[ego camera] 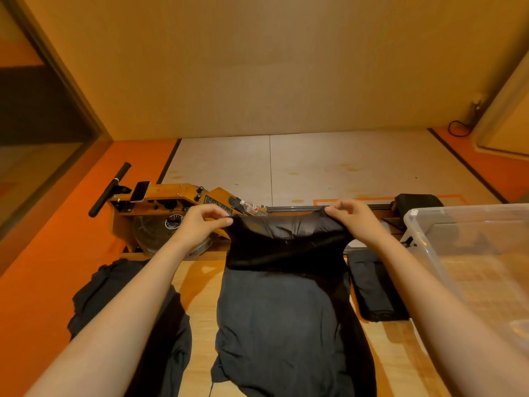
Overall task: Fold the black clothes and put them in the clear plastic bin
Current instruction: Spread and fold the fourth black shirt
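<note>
A black garment (286,310) lies lengthwise on the wooden table (200,296) in front of me, its far end lifted off the surface. My left hand (204,222) pinches the left corner of that raised edge. My right hand (350,216) pinches the right corner, so the cloth hangs stretched between them. A folded black piece (375,287) lies just right of the garment. A loose heap of black clothes (134,316) sits at the table's left edge under my left forearm. The clear plastic bin (469,253) stands at the right; I see nothing black inside it.
Beyond the table's far edge stands a wooden rowing machine (171,202) with a black handle (108,190), a phone (140,191) and a plastic bottle (250,208) on it. The floor is orange with pale mats (315,164). A cable (458,128) lies at the far right wall.
</note>
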